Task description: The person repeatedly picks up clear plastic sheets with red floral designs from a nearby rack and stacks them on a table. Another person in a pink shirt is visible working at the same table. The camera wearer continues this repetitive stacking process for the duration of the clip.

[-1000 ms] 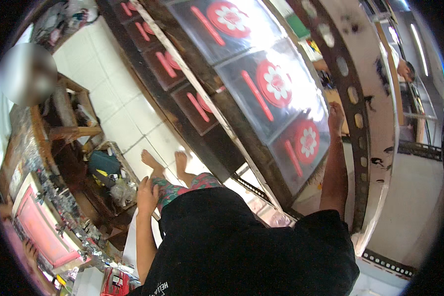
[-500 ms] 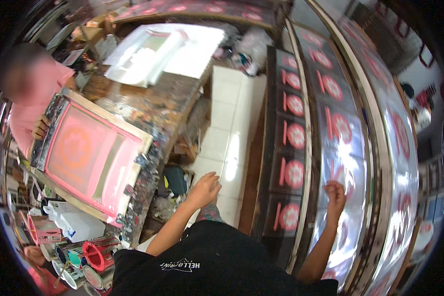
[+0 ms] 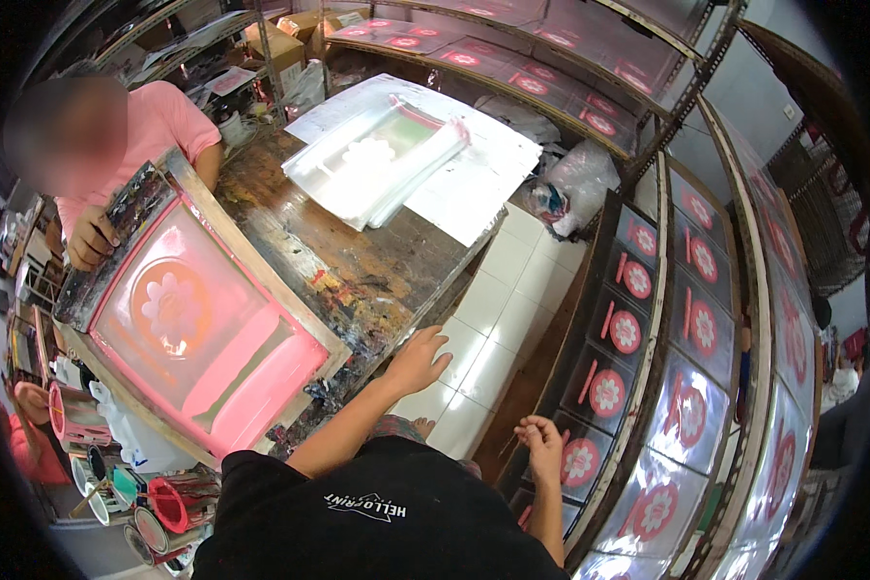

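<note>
My left hand (image 3: 418, 362) is held out over the tiled floor beside the work table, its fingers spread and nothing in them. Lower and to the right, my right hand (image 3: 541, 447) hovers by the edge of the drying rack, fingers curled in loosely, with no object showing in them. Close to it lie clear plastic sheets (image 3: 609, 391) printed with pink flower badges. On the table's left side rests a wooden-framed printing screen (image 3: 314, 333) with pink ink on its mesh. A stack of clear sheets (image 3: 358, 179) lies on white boards (image 3: 454, 208) farther back.
Across the wooden table (image 3: 290, 246), a person in a pink shirt (image 3: 169, 121) has a hand (image 3: 92, 237) on the screen's far end. Ink cans (image 3: 169, 503) stand at lower left. Tall racks (image 3: 710, 58) fill the right and back. A plastic bag (image 3: 585, 184) sits by the rack corner.
The view has turned rightward things sliding, with more of the back racks showing. My right hand has come away from over the rack's printed sheets toward my body. My left hand stays open.
</note>
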Tool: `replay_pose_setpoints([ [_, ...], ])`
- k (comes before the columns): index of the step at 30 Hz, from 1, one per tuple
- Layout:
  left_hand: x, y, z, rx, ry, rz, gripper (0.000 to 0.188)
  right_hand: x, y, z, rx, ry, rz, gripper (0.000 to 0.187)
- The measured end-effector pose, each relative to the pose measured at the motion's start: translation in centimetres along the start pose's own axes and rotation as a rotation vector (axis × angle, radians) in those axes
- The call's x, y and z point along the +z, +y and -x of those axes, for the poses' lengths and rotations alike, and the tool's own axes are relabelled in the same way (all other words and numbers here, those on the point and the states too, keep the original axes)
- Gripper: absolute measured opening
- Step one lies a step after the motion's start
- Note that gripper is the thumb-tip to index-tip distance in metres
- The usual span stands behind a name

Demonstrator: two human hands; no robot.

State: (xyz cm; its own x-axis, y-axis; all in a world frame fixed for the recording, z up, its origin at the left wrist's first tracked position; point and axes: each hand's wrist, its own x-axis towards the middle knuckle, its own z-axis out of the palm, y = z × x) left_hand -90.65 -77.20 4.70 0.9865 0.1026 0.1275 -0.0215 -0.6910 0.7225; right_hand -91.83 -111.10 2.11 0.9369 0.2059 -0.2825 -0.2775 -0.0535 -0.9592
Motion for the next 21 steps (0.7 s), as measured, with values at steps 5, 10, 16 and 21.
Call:
replay_pose_setpoints([
  [5, -1.5, 0.6, -2.2, -0.033, 0.154, 0.090, 0.035, -0.6, 2.6, -2.1, 0.131, 0.013, -0.034, 0.016],
  [10, -6.2, 3.1, -5.8, 0.022, 0.450, -0.220, 0.039, -1.0, 3.3, -5.7, 0.176, -0.032, -0.015, 0.017],
  [16, -12.6, 2.4, -13.5, -0.038, 0.604, -0.861, 0.079, -2.0, 2.3, -10.7, 0.150, -0.127, 0.105, 0.018],
  [21, -14.9, -0.5, -19.3, -0.127, 0.414, -1.197, 0.068, -4.0, 1.6, -12.3, 0.166, -0.086, 0.060, 0.018],
])
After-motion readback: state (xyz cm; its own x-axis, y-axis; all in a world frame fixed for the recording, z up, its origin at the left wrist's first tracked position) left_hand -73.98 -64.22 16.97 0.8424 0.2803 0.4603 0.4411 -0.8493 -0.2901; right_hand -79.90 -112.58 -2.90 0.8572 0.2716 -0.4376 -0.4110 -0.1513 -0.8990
